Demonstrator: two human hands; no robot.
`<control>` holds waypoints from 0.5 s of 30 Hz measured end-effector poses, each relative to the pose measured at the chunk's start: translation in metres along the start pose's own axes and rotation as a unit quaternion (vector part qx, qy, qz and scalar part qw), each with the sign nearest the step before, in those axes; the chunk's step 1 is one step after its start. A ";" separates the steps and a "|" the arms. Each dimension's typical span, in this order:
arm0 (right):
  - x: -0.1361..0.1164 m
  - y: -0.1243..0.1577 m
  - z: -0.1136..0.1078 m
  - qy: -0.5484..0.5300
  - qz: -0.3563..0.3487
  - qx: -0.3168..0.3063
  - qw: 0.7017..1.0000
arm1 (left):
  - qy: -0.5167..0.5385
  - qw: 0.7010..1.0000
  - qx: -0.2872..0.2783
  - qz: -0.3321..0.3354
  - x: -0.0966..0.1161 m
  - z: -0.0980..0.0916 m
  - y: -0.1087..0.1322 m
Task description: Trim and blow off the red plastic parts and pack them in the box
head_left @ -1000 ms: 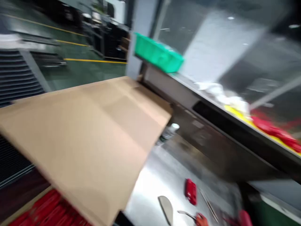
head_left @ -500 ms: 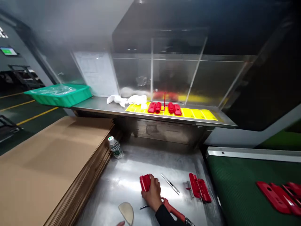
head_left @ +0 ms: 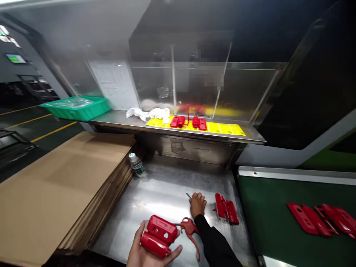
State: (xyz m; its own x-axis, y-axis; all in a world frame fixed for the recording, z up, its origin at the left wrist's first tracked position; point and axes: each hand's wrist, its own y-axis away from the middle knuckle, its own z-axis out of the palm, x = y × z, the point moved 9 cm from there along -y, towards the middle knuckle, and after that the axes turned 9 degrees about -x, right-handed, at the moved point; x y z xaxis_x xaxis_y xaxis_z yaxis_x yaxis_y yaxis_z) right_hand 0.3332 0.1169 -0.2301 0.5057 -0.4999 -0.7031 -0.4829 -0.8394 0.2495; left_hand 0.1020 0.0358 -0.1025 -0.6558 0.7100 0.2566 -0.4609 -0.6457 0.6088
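Observation:
My left hand (head_left: 141, 252) cradles a red plastic moulded part (head_left: 160, 235), a flat plate joined to a cylinder, palm up with fingers around its sides. My right hand (head_left: 198, 204) is closed over a slim metal knife (head_left: 188, 195) on the metal table; only the pointed tip shows past the fingers. An orange-red air blow gun (head_left: 190, 230) lies between my two hands, its thin nozzle towards the held part. To the right of my right hand sits another red moulded part (head_left: 226, 209).
A stack of cardboard sheets (head_left: 69, 174) borders the table on the left, beside a water bottle (head_left: 137, 165). Red parts lie on the green conveyor (head_left: 264, 200) at right. The back shelf (head_left: 119, 120) bears a green tray (head_left: 80, 111), white cloth, yellow labels and more red pieces.
The red part has passed from my right hand to my left, which has come into view. My right hand has moved up and right onto the knife. The beige half-round piece no longer shows.

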 end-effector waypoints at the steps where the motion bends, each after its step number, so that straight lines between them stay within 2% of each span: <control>1: 0.001 0.002 0.004 -0.012 -0.010 -0.011 1.000 | 0.012 1.000 0.008 0.004 0.004 -0.002 0.002; 4: -0.010 0.025 0.007 -0.073 -0.069 -0.067 0.993 | 0.011 0.998 0.034 0.049 0.025 -0.014 0.004; 8: -0.050 0.089 -0.007 -0.178 -0.116 -0.148 0.966 | -0.119 0.983 0.046 0.134 0.061 -0.020 0.006; 9: -0.065 0.107 -0.010 -0.218 -0.118 -0.173 0.953 | -0.165 0.975 0.040 0.147 0.067 -0.017 0.006; 11: -0.103 0.142 -0.012 -0.332 -0.135 -0.242 0.901 | -0.259 0.953 0.015 0.158 0.072 -0.003 0.008; 13: -0.142 0.169 -0.017 -0.396 -0.165 -0.293 0.855 | -0.358 0.917 -0.022 0.175 0.076 0.017 0.012; 14: -0.158 0.177 -0.019 -0.395 -0.174 -0.306 0.848 | -0.408 0.893 -0.041 0.187 0.078 0.028 0.015; 15: -0.169 0.181 -0.022 -0.377 -0.176 -0.309 0.855 | -0.448 0.869 -0.058 0.202 0.081 0.040 0.019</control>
State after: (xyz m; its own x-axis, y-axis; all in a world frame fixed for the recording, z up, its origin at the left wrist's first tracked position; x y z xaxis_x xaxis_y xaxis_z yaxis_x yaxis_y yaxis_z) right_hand 0.1757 0.0448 -0.0519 -0.1762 -0.1094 -0.9783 0.1926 -0.9784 0.0747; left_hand 0.0642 0.0922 -0.0408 -0.0725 0.3194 0.9448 -0.3921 -0.8802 0.2674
